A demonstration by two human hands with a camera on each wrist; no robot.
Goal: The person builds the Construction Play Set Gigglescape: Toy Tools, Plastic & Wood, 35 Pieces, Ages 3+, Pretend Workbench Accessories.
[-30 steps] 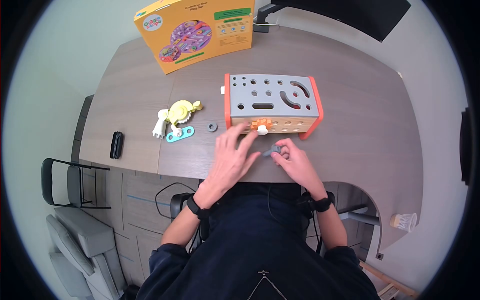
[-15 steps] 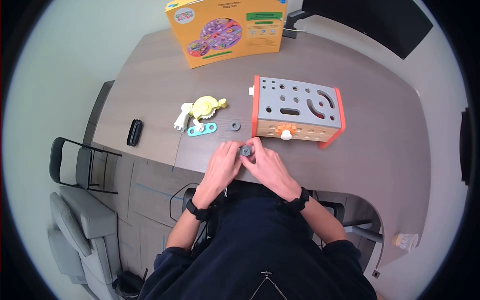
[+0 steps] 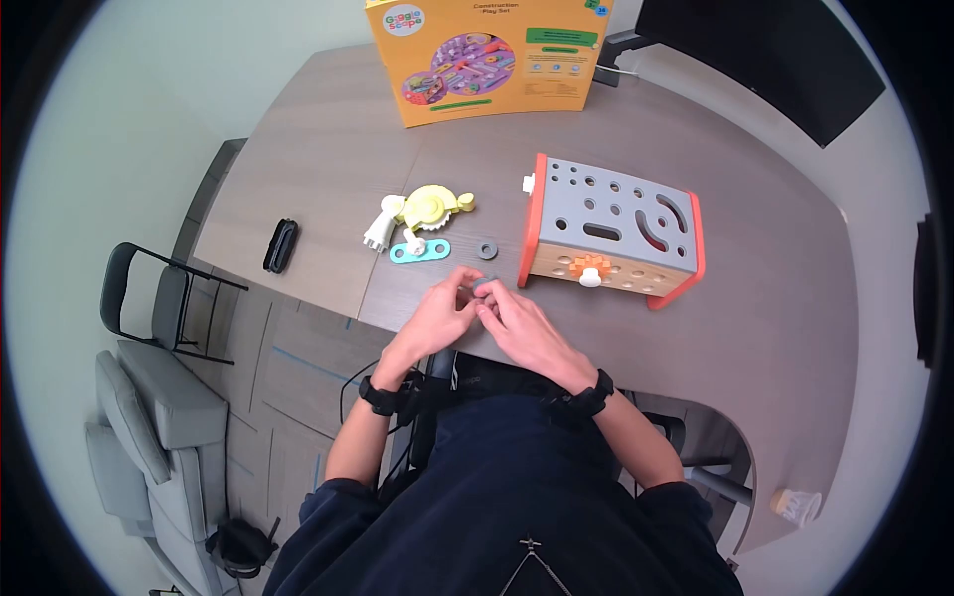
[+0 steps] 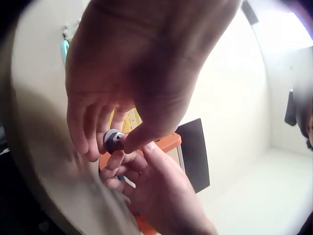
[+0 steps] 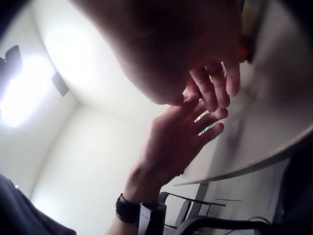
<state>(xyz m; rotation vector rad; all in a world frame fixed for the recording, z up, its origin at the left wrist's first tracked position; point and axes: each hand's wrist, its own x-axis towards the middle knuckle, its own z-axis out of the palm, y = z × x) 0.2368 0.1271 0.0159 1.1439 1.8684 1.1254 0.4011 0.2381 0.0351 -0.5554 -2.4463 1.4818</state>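
Note:
A grey plastic toy bolt (image 4: pixel 112 139) is between the two hands, just over the table's near edge. In the left wrist view, the left hand (image 3: pixel 434 316) pinches it between thumb and fingers. The right hand (image 3: pixel 534 338) meets it from the other side, thumb and index finger on it; fingers cover most of the bolt. Beyond the hands lies a grey ring-shaped nut (image 3: pixel 487 250). To the right stands a toy workbench (image 3: pixel 621 221) with a grey perforated top and red ends; an orange gear (image 3: pixel 588 265) with a white knob sits on its front.
Left of the nut lie a turquoise two-hole strip (image 3: pixel 421 251) and a yellow-and-white toy assembly (image 3: pixel 427 207). A black case (image 3: pixel 281 245) is farther left. Behind stands a yellow play-set box (image 3: pixel 497 65), with a monitor (image 3: pixel 760 60) at back right. A cup (image 3: pixel 796 507) is at lower right.
The left hand came from the workbench's front to the bolt in the right hand. Both hands now meet left of the workbench, and the bolt has turned between them. The view shifted.

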